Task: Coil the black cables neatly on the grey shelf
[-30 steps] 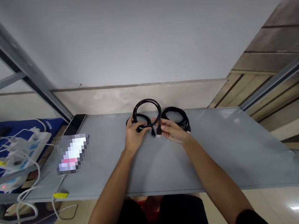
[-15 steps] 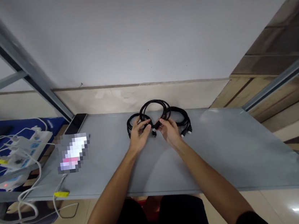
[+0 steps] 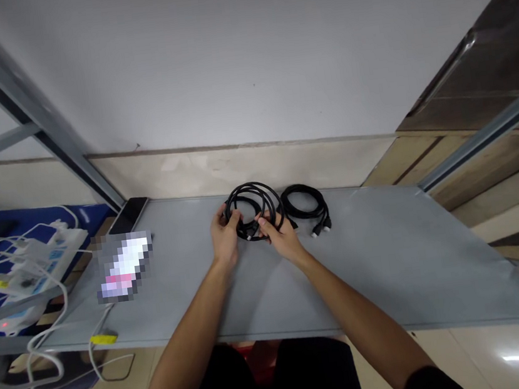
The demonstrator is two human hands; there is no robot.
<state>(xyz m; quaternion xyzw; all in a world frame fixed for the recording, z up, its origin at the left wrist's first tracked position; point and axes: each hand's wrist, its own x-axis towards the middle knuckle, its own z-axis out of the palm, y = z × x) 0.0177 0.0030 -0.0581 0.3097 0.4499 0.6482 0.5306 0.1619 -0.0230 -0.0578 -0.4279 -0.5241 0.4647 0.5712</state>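
Your left hand [image 3: 225, 239] and right hand [image 3: 281, 235] both pinch the looped black cable [image 3: 267, 198] at mid-frame. You seem mid-coiling; another turn would call for even, gathered loops. A separate coil [image 3: 307, 215] with 2 plugs lies just right. The grey tabletop [image 3: 389, 248] stretches rightward; its back edge runs close beyond.

The left hand [image 3: 225, 238] and right hand [image 3: 282, 234] hold a black coil [image 3: 252, 184] above the grey shelf [image 3: 400, 259]. Just right lies another coil [image 3: 307, 216], plugs [image 3: 321, 228] toward the front edge. At left are a dark phone [image 3: 128, 215], a pixelated screen [image 3: 126, 262] and a white power strip [image 3: 61, 250]
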